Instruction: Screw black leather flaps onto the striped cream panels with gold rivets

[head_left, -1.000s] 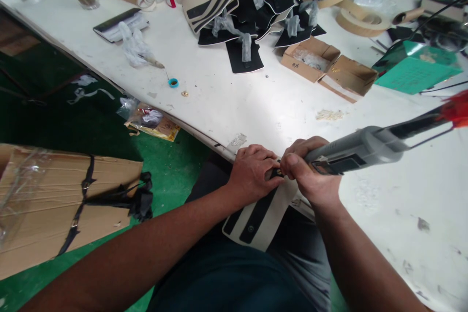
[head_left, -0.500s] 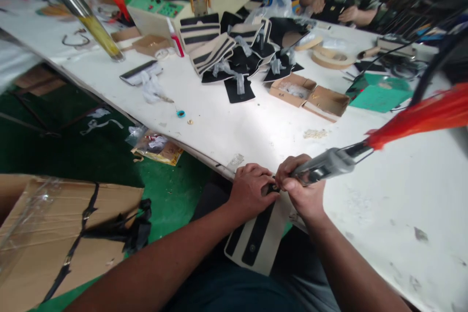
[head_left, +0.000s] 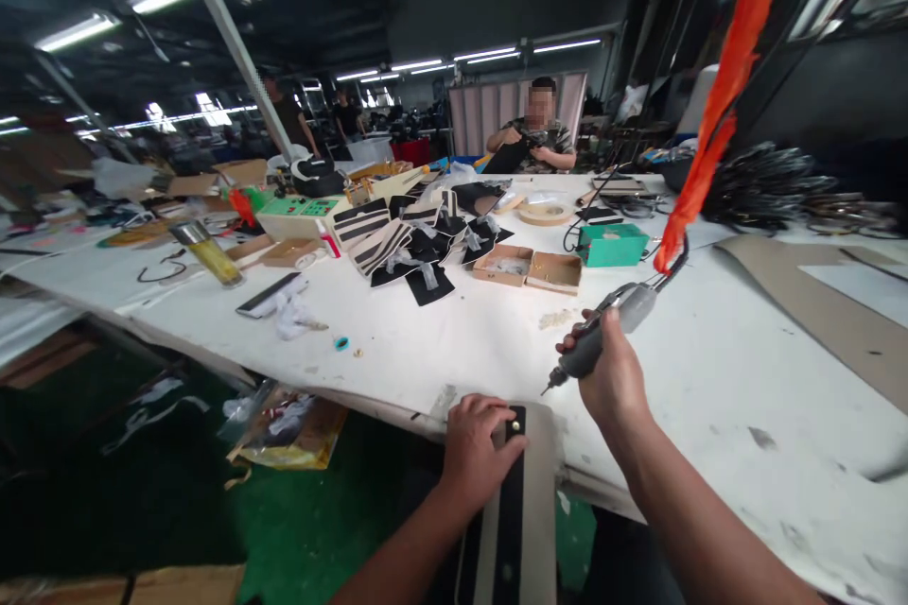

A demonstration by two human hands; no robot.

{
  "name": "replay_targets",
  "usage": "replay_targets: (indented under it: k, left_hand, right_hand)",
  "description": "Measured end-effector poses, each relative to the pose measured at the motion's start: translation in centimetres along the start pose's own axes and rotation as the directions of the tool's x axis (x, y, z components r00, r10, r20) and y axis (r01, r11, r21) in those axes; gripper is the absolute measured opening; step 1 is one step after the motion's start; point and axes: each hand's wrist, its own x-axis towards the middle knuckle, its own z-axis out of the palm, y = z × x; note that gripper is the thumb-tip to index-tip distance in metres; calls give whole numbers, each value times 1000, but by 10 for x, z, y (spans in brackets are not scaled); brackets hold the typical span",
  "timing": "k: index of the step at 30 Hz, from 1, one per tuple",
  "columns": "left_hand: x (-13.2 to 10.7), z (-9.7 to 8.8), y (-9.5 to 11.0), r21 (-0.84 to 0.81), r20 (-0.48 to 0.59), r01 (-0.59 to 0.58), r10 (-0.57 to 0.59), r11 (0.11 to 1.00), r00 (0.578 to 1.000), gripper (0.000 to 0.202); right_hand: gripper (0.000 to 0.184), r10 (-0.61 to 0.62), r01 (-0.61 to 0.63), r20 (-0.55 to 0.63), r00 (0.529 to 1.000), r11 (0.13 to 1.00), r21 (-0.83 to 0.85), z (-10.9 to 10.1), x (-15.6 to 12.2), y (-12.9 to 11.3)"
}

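Note:
My left hand (head_left: 477,449) grips the top end of a beige panel (head_left: 540,492) with black straps, at the table's front edge. Thumb and fingers lie around a black strap tip, where a small brass-coloured fastener (head_left: 516,425) shows. The panel's lower part hangs over my lap. My right hand (head_left: 616,367) is wrapped around a grey electric screwdriver (head_left: 585,350), which hangs from a cable with orange wrapping (head_left: 709,151). Its bit points down and left, above and to the right of the fastener, apart from the panel.
Two small open cardboard boxes (head_left: 553,276) and a green box (head_left: 611,246) stand ahead on the white table (head_left: 454,350). Left of them lies a pile of black and beige panels (head_left: 426,246). A co-worker (head_left: 543,137) sits across, handling a black piece.
My right hand has lifted the screwdriver up and right, off the strap tip. My left hand stays on the panel. The head view has tilted upward, showing more of the room.

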Motion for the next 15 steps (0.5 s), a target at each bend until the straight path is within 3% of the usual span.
replay_targets:
  k: [5,9,12,15]
  left_hand:
    - [-1,2,-5,20,-21,-25,25,999,999,26]
    - [-2,5,-8,42,-97,-50,54,998,994,28]
    - [-4,7,-8,126,-144,-48,66,991,987,26]
    - [-7,7,-7,218,-154,-49,84,975,984,24]
  right_hand:
    - [73,22,-41,-164,986,992,-116,-38,32,6]
    - [75,-33,-15,-176,984,964,-267,-66,39,11]
    - [80,-95,19,-171,981,917,-399,-80,16,5]
    - [84,-104,-11,-163,981,812,-583,-96,-40,10]
